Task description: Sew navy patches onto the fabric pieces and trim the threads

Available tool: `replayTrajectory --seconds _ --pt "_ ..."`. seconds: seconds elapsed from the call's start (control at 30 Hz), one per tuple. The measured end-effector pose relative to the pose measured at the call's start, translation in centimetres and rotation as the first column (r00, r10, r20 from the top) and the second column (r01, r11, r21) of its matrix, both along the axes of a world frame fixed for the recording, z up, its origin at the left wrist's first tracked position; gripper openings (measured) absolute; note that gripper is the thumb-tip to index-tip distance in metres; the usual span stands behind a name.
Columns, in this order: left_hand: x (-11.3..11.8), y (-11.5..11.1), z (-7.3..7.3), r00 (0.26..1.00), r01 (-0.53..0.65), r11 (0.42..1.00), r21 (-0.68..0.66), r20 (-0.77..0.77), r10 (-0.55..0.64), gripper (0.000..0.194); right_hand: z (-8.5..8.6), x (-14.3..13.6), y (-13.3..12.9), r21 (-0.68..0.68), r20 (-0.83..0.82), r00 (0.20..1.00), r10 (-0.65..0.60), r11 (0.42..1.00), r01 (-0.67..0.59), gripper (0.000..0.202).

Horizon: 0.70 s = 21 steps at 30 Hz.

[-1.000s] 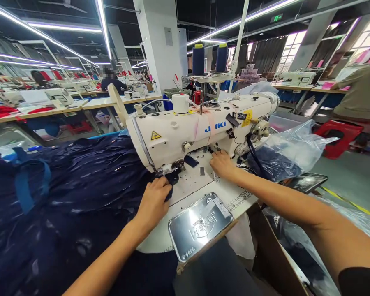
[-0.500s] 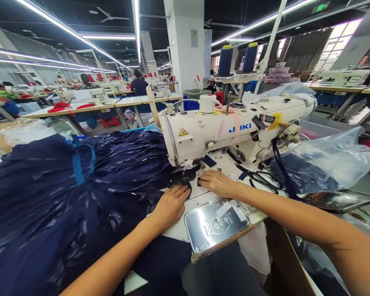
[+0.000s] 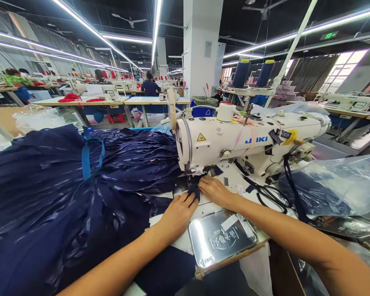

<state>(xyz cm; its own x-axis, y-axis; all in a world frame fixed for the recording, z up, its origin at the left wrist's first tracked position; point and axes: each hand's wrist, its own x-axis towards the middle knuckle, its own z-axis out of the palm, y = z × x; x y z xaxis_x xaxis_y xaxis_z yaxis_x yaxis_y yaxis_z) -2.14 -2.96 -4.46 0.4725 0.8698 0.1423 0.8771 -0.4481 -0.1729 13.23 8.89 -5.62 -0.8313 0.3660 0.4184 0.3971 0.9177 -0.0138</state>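
Navy fabric (image 3: 193, 191) lies on the bed of a white sewing machine (image 3: 222, 137), just in front of the needle area. My left hand (image 3: 180, 211) has its fingers curled over this fabric, holding it down near its front edge. My right hand (image 3: 216, 191) is beside it on the right, fingertips pressed together at the fabric's edge by the presser foot; what they pinch is hidden. A shiny metal tin lid (image 3: 222, 236) sits just below both hands. Black scissors (image 3: 269, 193) lie right of my right hand.
A large heap of navy garments (image 3: 49, 176), with a blue strap (image 3: 86, 160), fills the left side. Clear plastic bags (image 3: 333, 185) with dark cloth lie at the right. Thread cones (image 3: 242, 74) stand behind the machine. A person (image 3: 150, 85) sits farther back.
The view has tilted up and shifted left. My right hand has moved left to the fabric by the needle, closer to my left hand. A small dark piece at its fingertips is now hidden.
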Motion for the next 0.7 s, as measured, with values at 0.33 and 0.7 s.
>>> replayTrajectory --seconds 0.33,0.7 --pt "0.3 0.2 0.7 1.000 0.020 1.000 -0.009 -0.012 -0.020 0.030 2.2 -1.5 1.4 -0.570 0.051 0.998 0.036 0.822 0.000 0.015" --pt "0.4 0.5 0.8 1.000 0.000 1.000 -0.025 0.025 0.000 0.025 1.7 -1.1 0.4 -0.395 -0.060 0.997 0.043 0.917 -0.063 0.015"
